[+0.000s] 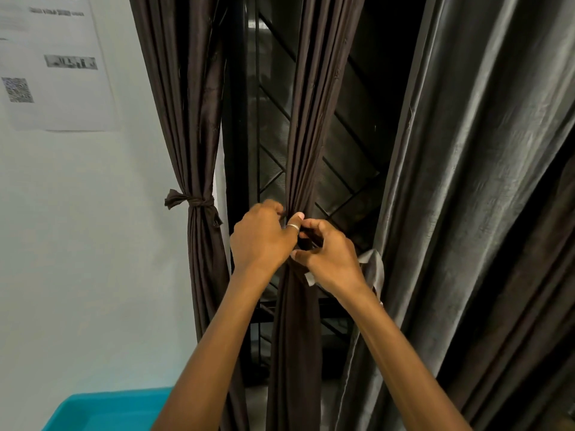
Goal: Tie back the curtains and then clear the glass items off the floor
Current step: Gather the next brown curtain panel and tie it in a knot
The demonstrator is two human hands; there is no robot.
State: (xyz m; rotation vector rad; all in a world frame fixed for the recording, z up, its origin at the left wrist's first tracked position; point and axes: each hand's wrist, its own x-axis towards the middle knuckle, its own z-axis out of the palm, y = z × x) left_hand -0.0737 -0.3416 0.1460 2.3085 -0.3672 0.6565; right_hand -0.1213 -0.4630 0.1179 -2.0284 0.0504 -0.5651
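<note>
A dark brown middle curtain [306, 126] hangs bunched in front of a barred window. My left hand [261, 236] grips the bunch at waist height, its ringed thumb pressed on the fabric. My right hand [329, 259] pinches a dark tie strip against the same bunch, just below and right of the left hand. A second brown curtain [193, 119] at the left is bound with a knotted tie [193, 201]. A grey velvet curtain [473, 181] hangs loose at the right, with its grey strip [375, 269] behind my right wrist. No glass items show.
A white wall with a taped paper notice [53, 63] fills the left side. A turquoise plastic bin [102, 409] sits at the bottom left. The window's metal grille [351, 169] lies behind the curtains.
</note>
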